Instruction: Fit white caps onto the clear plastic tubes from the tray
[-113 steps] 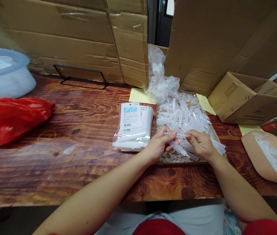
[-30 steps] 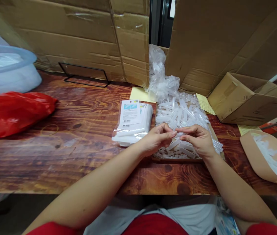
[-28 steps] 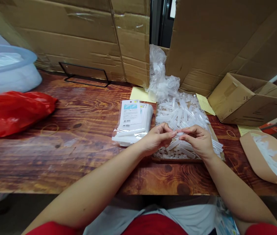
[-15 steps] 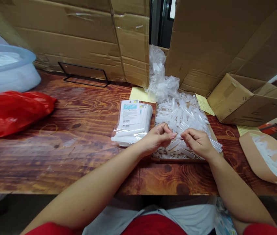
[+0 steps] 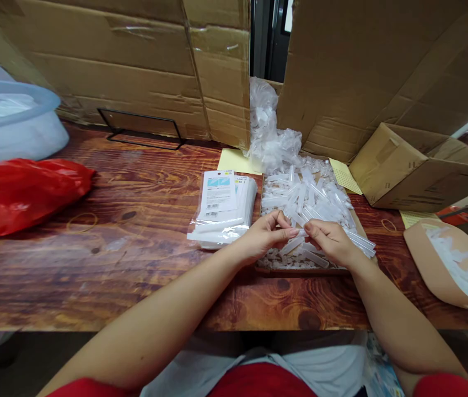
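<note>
My left hand (image 5: 274,234) and my right hand (image 5: 328,238) meet fingertip to fingertip above the near half of a shallow cardboard tray (image 5: 300,271). Between them they pinch a small translucent plastic strip (image 5: 301,233), mostly covered by the fingers. Loose clear plastic strips (image 5: 312,193) fill the tray, with small bits scattered along its near edge. Just left of the tray lies a stack of clear plastic packets (image 5: 245,204) with printed cards; a printed white card (image 5: 219,193) shows on the top one, and white strips lie across its lower end.
At left are a red plastic bag (image 5: 27,193), a pale blue tub (image 5: 14,132) and a black wire stand (image 5: 140,132). Crumpled clear bags (image 5: 273,138) lie behind the tray. To the right are an open cardboard box (image 5: 399,171) and a tan container (image 5: 419,248) of white strips.
The hands have come slightly closer together, and a pale strip now shows between the fingertips. The packets and tray have stayed where they were.
</note>
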`<state>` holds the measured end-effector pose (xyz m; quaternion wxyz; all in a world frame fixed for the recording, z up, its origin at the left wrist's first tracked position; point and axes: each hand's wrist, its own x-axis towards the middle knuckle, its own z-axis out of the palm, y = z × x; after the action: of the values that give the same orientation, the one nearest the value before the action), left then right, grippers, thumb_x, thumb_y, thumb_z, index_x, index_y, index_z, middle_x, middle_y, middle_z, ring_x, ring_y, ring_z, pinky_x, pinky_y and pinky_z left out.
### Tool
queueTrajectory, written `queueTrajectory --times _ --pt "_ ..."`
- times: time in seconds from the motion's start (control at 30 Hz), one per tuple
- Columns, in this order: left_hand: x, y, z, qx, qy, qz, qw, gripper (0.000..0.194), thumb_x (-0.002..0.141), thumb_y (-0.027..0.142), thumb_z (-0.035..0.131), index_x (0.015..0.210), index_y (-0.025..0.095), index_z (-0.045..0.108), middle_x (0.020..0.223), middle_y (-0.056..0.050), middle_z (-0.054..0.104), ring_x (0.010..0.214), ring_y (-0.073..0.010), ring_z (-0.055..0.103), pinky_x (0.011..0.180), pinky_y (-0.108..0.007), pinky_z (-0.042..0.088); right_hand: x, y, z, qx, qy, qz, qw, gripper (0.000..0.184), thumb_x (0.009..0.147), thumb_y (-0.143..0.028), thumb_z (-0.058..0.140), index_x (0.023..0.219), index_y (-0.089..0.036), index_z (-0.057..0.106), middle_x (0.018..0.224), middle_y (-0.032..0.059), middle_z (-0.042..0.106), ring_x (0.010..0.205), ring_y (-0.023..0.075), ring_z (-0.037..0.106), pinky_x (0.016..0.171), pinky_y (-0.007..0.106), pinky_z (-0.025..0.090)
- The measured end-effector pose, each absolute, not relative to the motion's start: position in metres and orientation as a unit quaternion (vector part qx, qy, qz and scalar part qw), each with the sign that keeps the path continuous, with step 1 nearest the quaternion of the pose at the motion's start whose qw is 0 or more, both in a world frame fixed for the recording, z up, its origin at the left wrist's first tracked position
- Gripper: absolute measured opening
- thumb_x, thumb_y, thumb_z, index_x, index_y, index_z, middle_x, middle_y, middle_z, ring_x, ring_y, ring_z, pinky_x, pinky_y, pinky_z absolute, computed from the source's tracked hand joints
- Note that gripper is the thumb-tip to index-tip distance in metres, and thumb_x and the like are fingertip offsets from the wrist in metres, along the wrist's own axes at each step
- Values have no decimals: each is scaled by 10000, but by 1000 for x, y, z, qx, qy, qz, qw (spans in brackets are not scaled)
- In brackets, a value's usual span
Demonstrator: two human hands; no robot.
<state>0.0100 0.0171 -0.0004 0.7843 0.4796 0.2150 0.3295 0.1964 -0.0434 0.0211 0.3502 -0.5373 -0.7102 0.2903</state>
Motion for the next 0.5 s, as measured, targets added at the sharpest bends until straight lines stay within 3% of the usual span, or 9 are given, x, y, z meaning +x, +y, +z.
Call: queueTrajectory --times 0.13,0.23,0.37,0.5 --pt "10 17 -2 484 208 325 785 507 589 403 894 682 171 453 632 69 492 464 -24 390 452 -186 259 195 -43 22 -527 -715 282 362 390 880 -585 570 787 -206 582 680 -8 555 614 131 467 590 266 393" --pt "12 17 -4 486 204 319 788 500 603 402 886 683 173 448 629 76 477 460 -27 393 447 -187 255 196 -43 22 -535 -710 299 346 385 924 -536 512 720 -211 530 620 -26 497 572 121 432 575 261 384" --pt "12 17 -5 486 206 331 782 509 616 407 874 686 182 423 651 72 478 466 -28 369 459 -194 239 196 -43 18 -523 -734 263 344 203 904 -417 574 890 -215 586 772 3 610 678 143 527 644 265 433" --pt "7 14 1 588 248 365 678 397 695 444 814 753 188 516 726 33 539 593 -89 459 558 -226 350 195 -43 14 -513 -756 198 355 129 933 -340 540 925 -226 600 795 14 645 706 155 577 674 275 465"
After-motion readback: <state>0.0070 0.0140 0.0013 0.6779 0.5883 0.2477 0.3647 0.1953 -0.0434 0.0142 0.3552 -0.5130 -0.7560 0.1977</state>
